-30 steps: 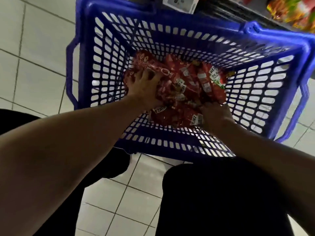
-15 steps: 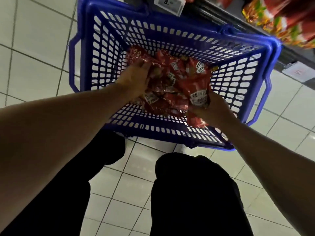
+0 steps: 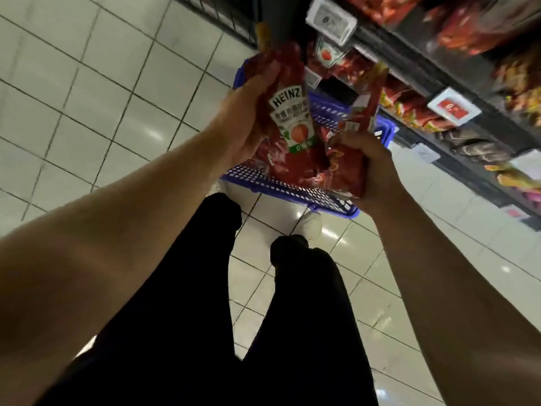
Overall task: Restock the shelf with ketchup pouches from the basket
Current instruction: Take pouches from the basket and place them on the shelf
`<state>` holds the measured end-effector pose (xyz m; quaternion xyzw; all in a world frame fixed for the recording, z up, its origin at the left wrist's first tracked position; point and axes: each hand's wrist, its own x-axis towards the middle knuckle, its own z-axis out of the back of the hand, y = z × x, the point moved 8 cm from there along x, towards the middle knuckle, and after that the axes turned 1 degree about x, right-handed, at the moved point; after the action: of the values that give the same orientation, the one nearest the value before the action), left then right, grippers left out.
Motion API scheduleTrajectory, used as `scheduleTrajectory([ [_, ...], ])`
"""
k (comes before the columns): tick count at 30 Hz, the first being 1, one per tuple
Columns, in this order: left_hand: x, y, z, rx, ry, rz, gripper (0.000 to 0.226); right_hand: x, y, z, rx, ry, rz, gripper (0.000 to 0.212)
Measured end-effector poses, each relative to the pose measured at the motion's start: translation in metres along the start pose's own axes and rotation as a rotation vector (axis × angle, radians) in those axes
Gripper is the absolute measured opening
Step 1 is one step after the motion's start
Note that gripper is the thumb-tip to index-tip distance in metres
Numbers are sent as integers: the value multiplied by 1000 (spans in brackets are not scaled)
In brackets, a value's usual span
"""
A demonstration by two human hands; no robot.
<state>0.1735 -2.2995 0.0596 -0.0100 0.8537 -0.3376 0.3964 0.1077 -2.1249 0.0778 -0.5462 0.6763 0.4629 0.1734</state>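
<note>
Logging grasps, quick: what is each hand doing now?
Left hand: grip on Heinz ketchup pouch.
Right hand: grip on second ketchup pouch.

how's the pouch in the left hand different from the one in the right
The left hand holds its pouch face-on, so the Heinz label and tomato picture read clearly; the right hand holds its pouch turned nearly edge-on, label mostly hidden. The left pouch looks broad, the right one narrow and leaning toward the shelf. Both are red ketchup pouches, held spout up above the blue basket.
</note>
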Motion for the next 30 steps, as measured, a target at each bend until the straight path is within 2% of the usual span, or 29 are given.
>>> scheduleTrajectory([
  [3, -53, -45, -48, -112, 40, 35, 55, -70, 44, -48, -10, 14, 35, 20],
  [6, -89, -92, -89, -80, 67, 51, 68, -129, 87, -85, 9, 56, 99, 31],
  [10, -128, -148, -150, -23, 182, 114, 82, -191, 142, -122, -13, 135, 210, 24],
  [13, -160, -179, -191, 93, 324, 123, 66, -228, 168, -156, -30, 202, 172, 52],
  [14, -170, -187, -200, 163, 363, 108, 55, -238, 179, -165, -42, 209, 204, 45],
  [15, -177, -195, -207, 210, 392, 87, 49, -247, 191, -171, -57, 206, 250, 29],
  [16, -185, -206, -214, 245, 414, 53, 48, -257, 207, -177, -49, 188, 313, 22],
  [19, -202, -236, -229, 316, 490, -54, 36, -283, 238, -196, 35, 232, 417, 26],
  [21, -212, -253, -239, 379, 558, -121, 33, -298, 247, -207, -15, 267, 467, 26],
  [25, -225, -284, -257, 429, 607, -192, 33, -312, 242, -230, -100, 263, 495, 46],
  [30, -230, -324, -272, 536, 543, -271, 42, -304, 244, -244, 184, 202, 428, 23],
])
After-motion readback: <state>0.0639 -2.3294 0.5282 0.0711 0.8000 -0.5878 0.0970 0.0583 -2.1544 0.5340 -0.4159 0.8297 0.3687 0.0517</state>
